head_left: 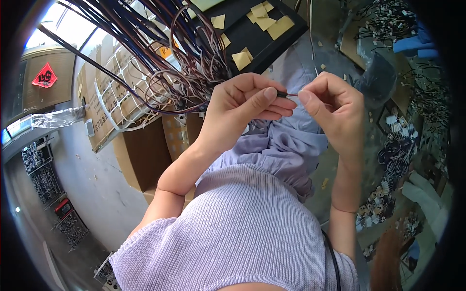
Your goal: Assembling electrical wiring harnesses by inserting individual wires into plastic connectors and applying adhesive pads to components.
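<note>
My left hand (239, 101) is closed in a pinch on a small black connector (281, 94), thumb on top and the other fingers beneath it. A thin dark red wire (292, 95) runs from the connector to my right hand (335, 103), whose thumb and forefinger are pressed together on it. Whether the wire is seated inside the connector cannot be seen. Above my right hand a pale thin cable (312, 43) rises toward the top edge. Just beyond my left hand hangs a thick bundle of brown, white and dark wires (194, 72).
A black board (291, 36) with yellow paper pieces lies ahead. Cardboard boxes (133, 157) and a white plastic grid (114, 102) stand at the left. Heaps of cables with white connectors (400, 145) lie along the right. A dark plastic bag (381, 80) sits beyond my right hand.
</note>
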Tool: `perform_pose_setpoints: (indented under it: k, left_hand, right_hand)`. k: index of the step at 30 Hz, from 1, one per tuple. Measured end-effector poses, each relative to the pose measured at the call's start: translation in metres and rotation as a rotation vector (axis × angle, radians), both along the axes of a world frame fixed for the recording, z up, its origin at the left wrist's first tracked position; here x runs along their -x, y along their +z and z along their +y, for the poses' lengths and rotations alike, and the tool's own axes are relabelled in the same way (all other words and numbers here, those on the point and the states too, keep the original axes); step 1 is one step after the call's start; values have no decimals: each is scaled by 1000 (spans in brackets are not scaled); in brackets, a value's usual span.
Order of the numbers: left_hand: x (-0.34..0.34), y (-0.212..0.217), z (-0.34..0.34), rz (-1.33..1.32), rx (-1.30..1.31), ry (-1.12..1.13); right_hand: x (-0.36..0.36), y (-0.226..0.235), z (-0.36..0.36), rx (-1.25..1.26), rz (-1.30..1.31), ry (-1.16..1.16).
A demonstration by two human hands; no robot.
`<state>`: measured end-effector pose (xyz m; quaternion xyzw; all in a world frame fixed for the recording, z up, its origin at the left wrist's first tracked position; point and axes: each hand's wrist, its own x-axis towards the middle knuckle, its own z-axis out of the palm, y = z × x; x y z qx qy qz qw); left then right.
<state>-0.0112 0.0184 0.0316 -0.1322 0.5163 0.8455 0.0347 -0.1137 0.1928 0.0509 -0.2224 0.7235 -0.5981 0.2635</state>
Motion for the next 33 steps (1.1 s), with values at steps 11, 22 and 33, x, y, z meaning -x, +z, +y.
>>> perform_pose_setpoints:
  k: [11,22,33]
  left_hand:
    - [-3,-3,10,26,-48,35]
    - [-4,-9,0,60,-693,-470]
    - [-9,-8,11,237,-360,-293]
  right_hand:
    - [1,-4,4,80,111,30]
    - [-2,13,7,145,-59,219]
    - [-11,28,1,-102,185,179]
